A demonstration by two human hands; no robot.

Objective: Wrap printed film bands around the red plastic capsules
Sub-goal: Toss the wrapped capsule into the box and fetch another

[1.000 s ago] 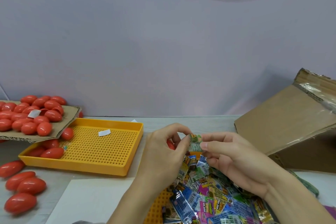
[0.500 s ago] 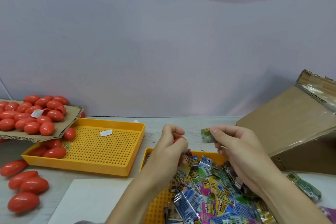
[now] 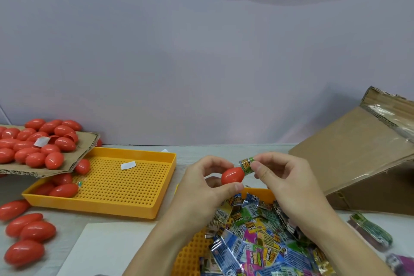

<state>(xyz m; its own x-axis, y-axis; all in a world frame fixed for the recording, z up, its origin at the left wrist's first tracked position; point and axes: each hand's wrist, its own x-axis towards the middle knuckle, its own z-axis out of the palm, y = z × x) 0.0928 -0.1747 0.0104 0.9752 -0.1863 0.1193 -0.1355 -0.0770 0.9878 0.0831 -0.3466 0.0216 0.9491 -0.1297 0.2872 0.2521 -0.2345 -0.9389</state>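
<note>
I hold one red capsule (image 3: 232, 176) up in front of me, above the near tray of printed bands (image 3: 257, 242), its long axis pointing toward my other hand. My left hand (image 3: 201, 188) grips it between thumb below and fingers curled behind. Just beside its right tip, touching or nearly so, sits the film band (image 3: 246, 165), a small green printed sleeve pinched between the thumb and forefinger of my right hand (image 3: 284, 184), its open mouth turned toward the capsule.

So I judge I am at the threading step: the band is lined up but not yet on. Next I need to keep the sleeve's mouth open and round, slip it over the tapered tip, and slide it to the widest part without creasing the film or letting the slick capsule twist out of my grip.

Further left lies the empty-looking yellow perforated tray (image 3: 125, 186) with a few capsules in its corner, a cardboard sheet (image 3: 85, 148) heaped with more, loose ones on the table (image 3: 201, 150), and a cardboard box (image 3: 358, 159) to my right.
</note>
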